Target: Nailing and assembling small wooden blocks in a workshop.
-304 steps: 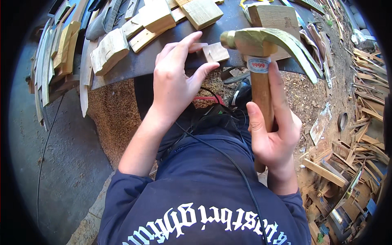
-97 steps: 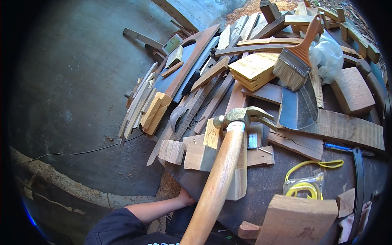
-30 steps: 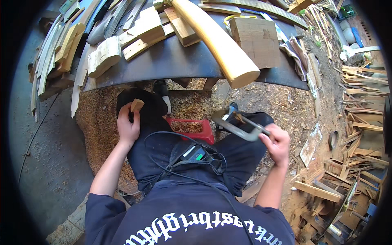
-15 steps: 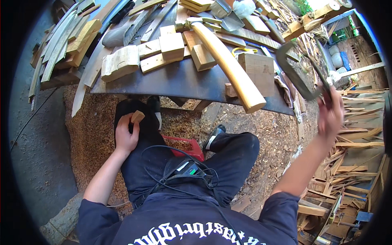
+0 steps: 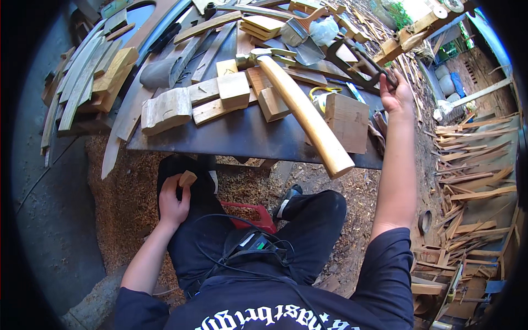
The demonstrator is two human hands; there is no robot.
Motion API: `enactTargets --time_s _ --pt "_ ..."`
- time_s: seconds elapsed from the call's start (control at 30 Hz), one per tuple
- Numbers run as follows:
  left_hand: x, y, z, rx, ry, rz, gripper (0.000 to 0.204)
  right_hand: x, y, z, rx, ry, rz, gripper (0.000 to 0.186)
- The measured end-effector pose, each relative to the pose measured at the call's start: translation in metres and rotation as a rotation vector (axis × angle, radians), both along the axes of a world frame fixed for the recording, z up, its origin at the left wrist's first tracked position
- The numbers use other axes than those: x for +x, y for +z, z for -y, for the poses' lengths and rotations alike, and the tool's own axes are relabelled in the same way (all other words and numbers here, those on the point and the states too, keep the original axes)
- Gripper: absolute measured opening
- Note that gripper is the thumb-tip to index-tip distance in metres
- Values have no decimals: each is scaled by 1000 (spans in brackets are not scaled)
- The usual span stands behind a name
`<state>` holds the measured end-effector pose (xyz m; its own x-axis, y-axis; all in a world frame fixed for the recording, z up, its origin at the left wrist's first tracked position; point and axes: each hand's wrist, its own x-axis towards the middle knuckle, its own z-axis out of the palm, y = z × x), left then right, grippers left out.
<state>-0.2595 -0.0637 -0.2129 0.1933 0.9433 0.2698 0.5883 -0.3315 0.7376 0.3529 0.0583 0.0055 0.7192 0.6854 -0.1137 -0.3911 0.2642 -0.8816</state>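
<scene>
My left hand (image 5: pixel 173 202) rests over my left thigh, its fingers closed on a small wooden block (image 5: pixel 187 178). My right arm reaches out to the table's far right side. There my right hand (image 5: pixel 397 93) is closed around one end of a dark metal C-clamp (image 5: pixel 352 70), which is over or among the things at that edge; whether it touches them I cannot tell. Near the clamp stands a square wooden block (image 5: pixel 346 122). Beside that block, a tool with a thick pale wooden handle (image 5: pixel 308 113) and a metal head lies slantwise, its handle end jutting past the front edge.
The dark table (image 5: pixel 220 135) carries several wood blocks (image 5: pixel 166 111), curved slats (image 5: pixel 80 71), a paint brush (image 5: pixel 300 28) and a clear plastic bag (image 5: pixel 324 30). A red plastic stool (image 5: pixel 258 217) shows between my legs. Wood offcuts (image 5: pixel 478 192) lie stacked at the right.
My right hand has carried the C-clamp from the right of the table inward and away, over its far right part. My left hand keeps the small block. The view has shifted slightly.
</scene>
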Motion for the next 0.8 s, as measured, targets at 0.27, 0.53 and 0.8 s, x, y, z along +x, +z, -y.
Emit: enactTargets --time_s 0.27,0.53,0.8 --pt "9 0 -8 8 -33 -4 25 4 2 -26 22 -38 -150 32" --pt "9 -5 -6 3 -23 -9 26 -18 28 16 -260 149 366 78" --pt "1 -6 -4 25 -7 -18 26 -146 8 163 -299 389 1297 89"
